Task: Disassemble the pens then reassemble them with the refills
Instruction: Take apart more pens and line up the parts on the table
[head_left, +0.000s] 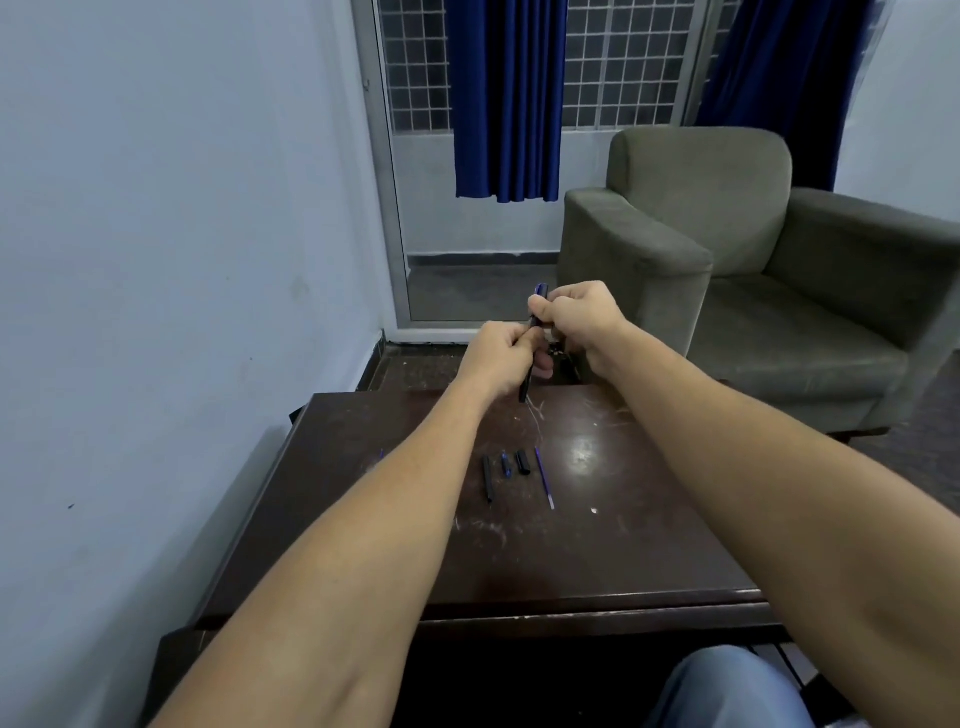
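Note:
Both hands hold one dark pen (531, 358) upright above the far edge of the table. My left hand (501, 356) grips its lower barrel. My right hand (579, 317) pinches its blue upper end. On the dark wooden table (597, 551) lie loose pen parts: a long black barrel (488, 478), a small blue piece (506, 464), a short black piece (522, 462) and a thin blue refill (544, 478).
A grey armchair (727, 270) stands beyond the table to the right. A pale wall (182, 260) runs along the left. Blue curtains (506, 98) hang over a barred window at the back. A small white speck (594, 511) lies on the table.

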